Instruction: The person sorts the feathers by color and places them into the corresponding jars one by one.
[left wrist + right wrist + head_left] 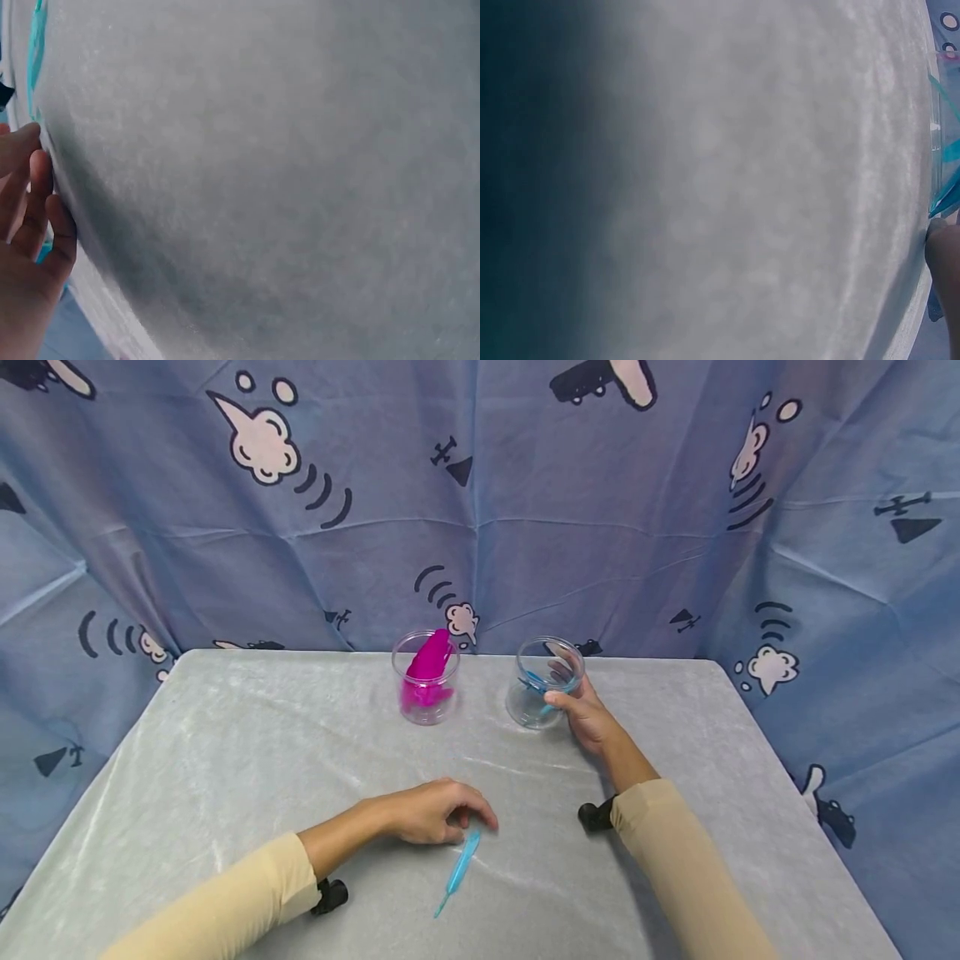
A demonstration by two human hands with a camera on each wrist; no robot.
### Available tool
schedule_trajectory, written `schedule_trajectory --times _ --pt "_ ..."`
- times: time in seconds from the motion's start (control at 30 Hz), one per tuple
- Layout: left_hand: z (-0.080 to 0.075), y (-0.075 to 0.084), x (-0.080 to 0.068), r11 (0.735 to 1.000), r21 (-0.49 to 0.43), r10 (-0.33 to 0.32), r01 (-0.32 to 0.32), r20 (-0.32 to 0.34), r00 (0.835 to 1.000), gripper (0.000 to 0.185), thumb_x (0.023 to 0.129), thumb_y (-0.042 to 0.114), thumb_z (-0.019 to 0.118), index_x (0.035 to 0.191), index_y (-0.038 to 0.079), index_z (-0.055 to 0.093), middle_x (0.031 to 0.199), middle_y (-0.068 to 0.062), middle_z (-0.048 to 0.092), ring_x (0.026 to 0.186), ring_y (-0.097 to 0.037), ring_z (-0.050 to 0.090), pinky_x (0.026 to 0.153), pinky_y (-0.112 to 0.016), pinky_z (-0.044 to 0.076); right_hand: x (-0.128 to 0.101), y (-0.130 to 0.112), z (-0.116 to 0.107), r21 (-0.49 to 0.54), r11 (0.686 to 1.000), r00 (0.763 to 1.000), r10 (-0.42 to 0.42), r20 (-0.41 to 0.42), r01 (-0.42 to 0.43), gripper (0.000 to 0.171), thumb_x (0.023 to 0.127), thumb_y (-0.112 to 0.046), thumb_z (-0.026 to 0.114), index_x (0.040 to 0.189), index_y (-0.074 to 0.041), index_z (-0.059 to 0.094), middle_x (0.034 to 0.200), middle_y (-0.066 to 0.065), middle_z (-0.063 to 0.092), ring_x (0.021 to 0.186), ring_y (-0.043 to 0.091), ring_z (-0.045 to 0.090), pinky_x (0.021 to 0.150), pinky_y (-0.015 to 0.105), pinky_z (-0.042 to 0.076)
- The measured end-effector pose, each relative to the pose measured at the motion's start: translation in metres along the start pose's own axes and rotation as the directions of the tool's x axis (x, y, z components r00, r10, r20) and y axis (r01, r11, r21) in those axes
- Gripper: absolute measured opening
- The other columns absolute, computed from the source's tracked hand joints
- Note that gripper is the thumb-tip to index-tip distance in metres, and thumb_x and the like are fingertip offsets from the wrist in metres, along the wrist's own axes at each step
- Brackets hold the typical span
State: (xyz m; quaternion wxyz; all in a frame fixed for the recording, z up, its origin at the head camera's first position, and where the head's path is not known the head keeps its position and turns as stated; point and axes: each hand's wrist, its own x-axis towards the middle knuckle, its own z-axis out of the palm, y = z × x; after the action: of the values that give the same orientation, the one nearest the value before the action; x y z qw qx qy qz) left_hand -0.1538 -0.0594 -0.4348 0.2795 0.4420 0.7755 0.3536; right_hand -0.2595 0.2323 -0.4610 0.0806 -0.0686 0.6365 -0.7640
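Right hand (588,714) wrapped round tilted clear jar (542,683), blue feathers inside blurred; left hand (435,810) pinching blue feather (459,862), fingertips hidden.

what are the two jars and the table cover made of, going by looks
Both jars, the one with pink feathers and the one the right hand holds, look like clear glass or hard plastic: you see the contents through smooth, glossy walls. Which of the two is unclear. The table cover looks like grey velvet-like fabric: soft sheen with streaky brushed patches and creases.
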Motion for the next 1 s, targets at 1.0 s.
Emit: schedule_trajectory --times 1.0 --pt "0.014 -0.008 0.0 0.999 0.014 0.038 -0.037 -0.087 0.995 0.025 0.086 -0.005 0.068 0.103 0.013 0.074 0.09 0.009 0.068 0.074 0.002 0.054 0.068 -0.017 0.048 0.001 0.002 -0.002 -0.032 1.0 1.0 0.001 -0.002 -0.001 0.077 0.086 0.0 0.06 0.151 -0.026 0.027 0.163 0.014 0.018 0.151 0.027 0.009 0.12 0.049 0.002"
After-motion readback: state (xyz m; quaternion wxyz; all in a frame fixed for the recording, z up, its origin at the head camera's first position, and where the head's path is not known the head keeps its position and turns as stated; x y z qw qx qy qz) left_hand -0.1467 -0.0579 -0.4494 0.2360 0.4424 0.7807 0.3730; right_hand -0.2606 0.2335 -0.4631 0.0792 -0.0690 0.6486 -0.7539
